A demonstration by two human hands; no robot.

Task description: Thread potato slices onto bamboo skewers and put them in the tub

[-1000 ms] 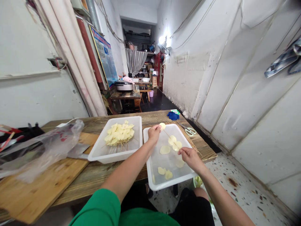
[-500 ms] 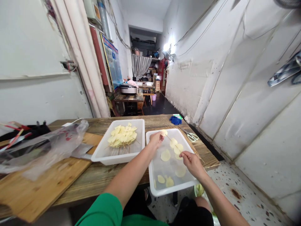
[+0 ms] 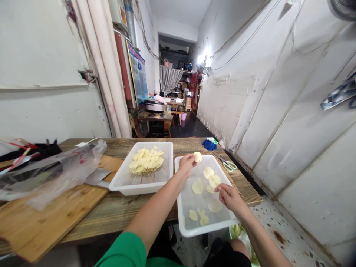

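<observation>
My left hand (image 3: pixel 187 163) pinches a pale potato slice (image 3: pixel 197 156) at the tip of a thin bamboo skewer (image 3: pixel 204 168). My right hand (image 3: pixel 229 195) is closed on the skewer's near end. Two more slices (image 3: pixel 211 176) sit threaded along the stick. Both hands hover over a white tray (image 3: pixel 188 231) that holds water and several loose potato slices (image 3: pixel 197 187). A second white tray (image 3: pixel 124 185) to the left carries a heap of finished potato skewers (image 3: pixel 145 162).
Both trays rest on a wooden table (image 3: pixel 116 211). A cutting board (image 3: pixel 50 218) with a cleaver (image 3: pixel 96 177) and a clear plastic bag (image 3: pixel 55 170) lies at left. Spare skewers (image 3: pixel 236 187), scissors (image 3: pixel 229 165) and a blue cloth (image 3: pixel 208 144) lie right of the tray, beside a white wall.
The camera view has tilted slightly, so the table sits lower in view. Both hands stay on the skewer with the slice at its tip; the grip has not changed.
</observation>
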